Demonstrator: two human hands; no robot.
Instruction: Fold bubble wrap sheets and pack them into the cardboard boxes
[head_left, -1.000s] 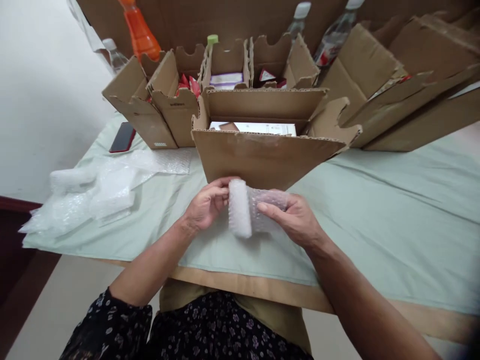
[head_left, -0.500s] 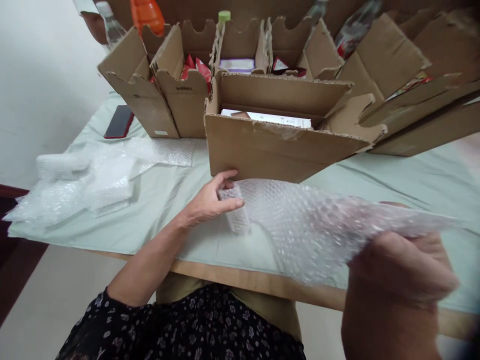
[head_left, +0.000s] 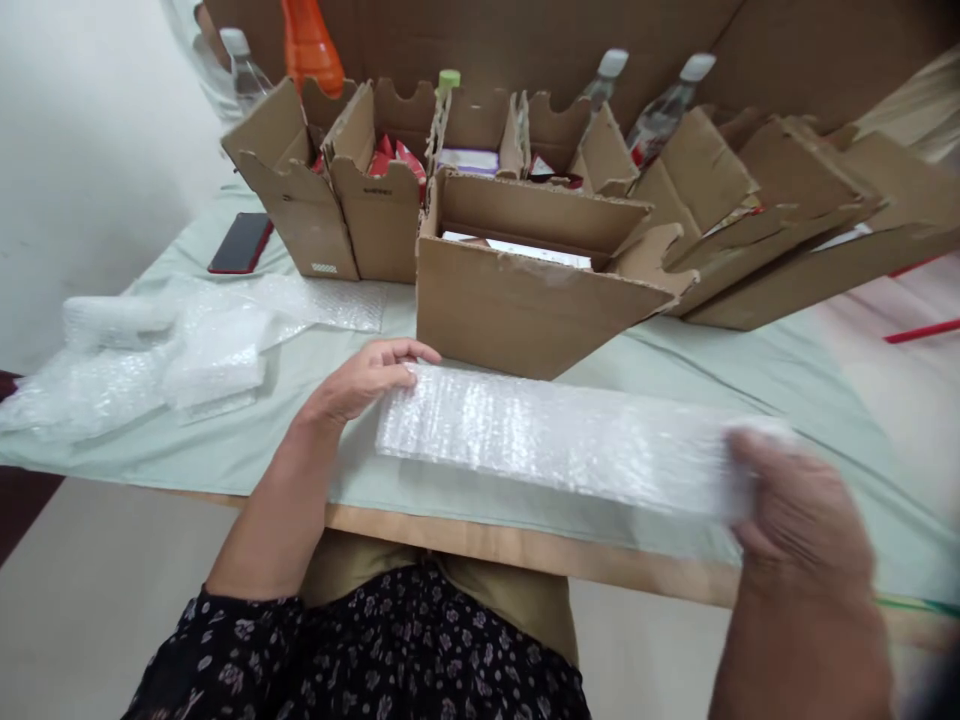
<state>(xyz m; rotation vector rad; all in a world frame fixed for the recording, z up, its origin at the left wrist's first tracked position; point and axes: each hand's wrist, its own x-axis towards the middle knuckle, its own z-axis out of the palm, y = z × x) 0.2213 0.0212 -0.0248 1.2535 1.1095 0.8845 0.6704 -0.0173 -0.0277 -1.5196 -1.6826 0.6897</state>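
Note:
A strip of bubble wrap [head_left: 540, 430] stretches flat between my two hands, just above the front part of the cloth-covered table. Its left end is pinched between the thumb and fingers of my left hand [head_left: 367, 378]. My right hand [head_left: 802, 500], somewhat blurred, grips the right end, with the thumb side over the strip. Right behind the strip stands a cardboard box [head_left: 517, 310] with a white carton [head_left: 525, 250] inside.
More bubble wrap [head_left: 217, 350] lies in a loose heap at the left, with a phone [head_left: 241, 243] behind it. Several open cardboard holders [head_left: 382, 215] stand in a row at the back, and bottles [head_left: 311, 45] rise behind them. The table's wooden edge [head_left: 480, 540] runs along the front.
The bubble wrap was twisted and sagging; now it is pulled straight and flat. My left hand has shifted left, and my right hand has turned. The view has tilted slightly.

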